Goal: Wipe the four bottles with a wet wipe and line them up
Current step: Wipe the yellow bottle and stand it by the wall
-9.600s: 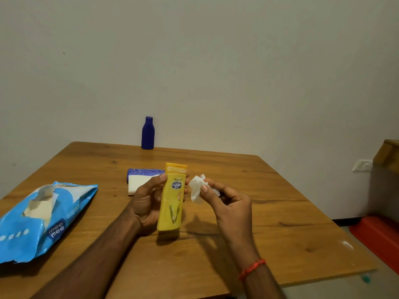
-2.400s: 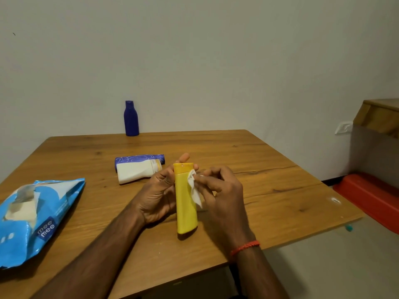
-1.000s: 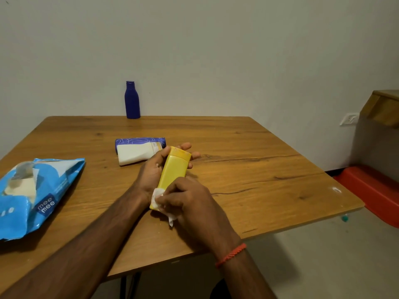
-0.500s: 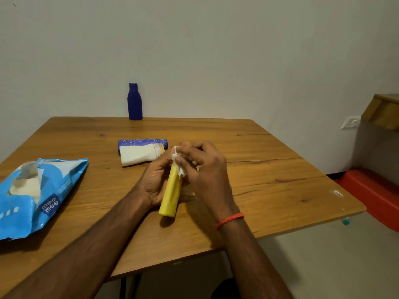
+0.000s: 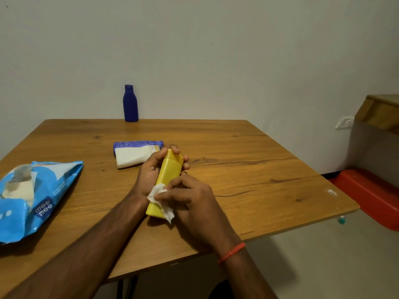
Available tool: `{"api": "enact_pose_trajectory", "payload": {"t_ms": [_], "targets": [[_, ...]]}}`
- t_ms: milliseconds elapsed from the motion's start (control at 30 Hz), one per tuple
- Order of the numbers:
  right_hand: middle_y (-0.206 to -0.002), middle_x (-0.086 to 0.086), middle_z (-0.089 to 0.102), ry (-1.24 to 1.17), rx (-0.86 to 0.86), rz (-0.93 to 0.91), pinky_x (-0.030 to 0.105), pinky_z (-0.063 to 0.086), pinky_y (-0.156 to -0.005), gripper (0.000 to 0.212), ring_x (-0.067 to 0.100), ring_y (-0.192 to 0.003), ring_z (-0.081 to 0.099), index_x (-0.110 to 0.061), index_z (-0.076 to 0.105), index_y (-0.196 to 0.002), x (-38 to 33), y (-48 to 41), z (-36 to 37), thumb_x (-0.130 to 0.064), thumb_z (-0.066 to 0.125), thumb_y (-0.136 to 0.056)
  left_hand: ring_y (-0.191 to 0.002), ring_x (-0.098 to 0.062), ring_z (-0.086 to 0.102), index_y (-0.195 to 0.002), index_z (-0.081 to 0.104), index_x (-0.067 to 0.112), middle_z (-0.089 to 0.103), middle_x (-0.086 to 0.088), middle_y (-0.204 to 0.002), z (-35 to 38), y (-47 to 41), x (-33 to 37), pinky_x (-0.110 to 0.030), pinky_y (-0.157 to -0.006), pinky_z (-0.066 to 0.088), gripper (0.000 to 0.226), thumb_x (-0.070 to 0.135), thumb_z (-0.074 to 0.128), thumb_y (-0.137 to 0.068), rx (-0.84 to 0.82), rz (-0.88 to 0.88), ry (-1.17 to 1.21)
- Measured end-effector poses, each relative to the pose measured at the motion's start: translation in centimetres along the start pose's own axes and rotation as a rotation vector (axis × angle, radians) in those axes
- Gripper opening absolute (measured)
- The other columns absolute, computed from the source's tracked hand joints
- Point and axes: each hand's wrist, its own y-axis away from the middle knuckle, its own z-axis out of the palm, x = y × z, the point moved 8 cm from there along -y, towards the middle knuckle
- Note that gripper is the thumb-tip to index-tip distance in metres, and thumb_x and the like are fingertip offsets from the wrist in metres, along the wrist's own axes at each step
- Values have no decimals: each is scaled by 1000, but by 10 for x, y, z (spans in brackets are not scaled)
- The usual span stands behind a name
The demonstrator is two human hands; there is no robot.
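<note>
Step in hand: wiping the yellow bottle (image 5: 167, 175), the lower end under the cloth.
Left hand (image 5: 151, 173): fingers clamped round the yellow bottle, holding it tilted just above the worktop (image 5: 248, 165).
Right hand (image 5: 190, 197): fingers pinched together on the wet wipe (image 5: 160, 201), pressed to the bottle.
Other bottles: blue bottle (image 5: 130, 103) upright at the far edge; white bottle (image 5: 133, 157) and purple bottle (image 5: 138, 144) lying side by side.
Next move, likely: stand the yellow one beside the blue, then lift a lying one.
</note>
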Motion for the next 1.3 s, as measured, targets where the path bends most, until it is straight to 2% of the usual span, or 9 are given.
{"api": "enact_pose_trajectory", "payload": {"t_ms": [100,267,400,533,700,933,1067,1167,1300], "targets": [[-110,-9,61,10,218,76,28,56,-81,24,4,-102,57,-25,75,-106,12,-19,-13,-9,69,-89,-86,-23,64,-92,62,20,65,-11,-96,1,5,-1,-38,-75,56,25,40,49,-99,30,-2,-4],[-100,-9,67,22,449,184,35,57,-78,20,9,-95,60,-28,76,-101,35,-43,-29,-17,77,-84,-81,-21,70,-99,72,22,70,-5,-93,-7,5,12,-40,-74,55,15,30,61,-93,138,96,-166],[-107,-8,62,-50,359,140,29,57,-82,19,4,-101,58,-23,76,-103,29,-32,-22,-12,71,-89,-87,-26,71,-111,67,18,72,-13,-101,-10,2,14,-40,-71,61,20,26,60,-94,159,119,-212],[-110,-10,58,146,111,-9,26,52,-80,27,4,-104,52,-29,75,-110,9,11,-1,-13,71,-89,-120,-42,64,-116,61,9,66,-29,-126,-14,0,9,-45,-95,56,26,26,57,-97,160,105,-156],[-114,-8,61,150,-99,-53,31,55,-80,26,7,-105,55,-28,76,-109,16,18,4,-13,71,-89,-116,-38,67,-117,61,10,68,-25,-125,-8,-2,13,-36,-85,60,30,32,51,-100,164,131,-249],[-108,-11,61,-181,285,155,29,58,-82,22,3,-104,59,-23,78,-100,27,-14,-29,-6,68,-90,-104,-32,70,-120,62,17,70,-18,-119,-13,-2,1,-50,-88,58,38,45,43,-103,124,-15,-46],[-111,-10,64,-304,358,223,31,58,-87,18,4,-107,61,-22,78,-98,30,-28,-27,-8,72,-87,-135,-35,47,-154,36,19,49,-15,-152,-18,-3,-10,-57,-102,45,78,59,56,-91,111,-186,103],[-109,-12,64,-351,314,238,25,58,-79,17,4,-101,62,-25,76,-98,27,-13,-13,-12,71,-89,-112,-33,61,-147,44,11,62,-17,-129,-24,-3,-9,-53,-90,56,77,62,54,-90,122,-173,67],[-97,-8,72,-590,241,396,37,61,-74,14,13,-91,67,-26,77,-96,42,9,3,-15,74,-88,-66,-18,58,-93,59,23,65,-4,-79,-23,-2,2,-29,-61,52,40,63,51,-91,172,-63,-27]]}}
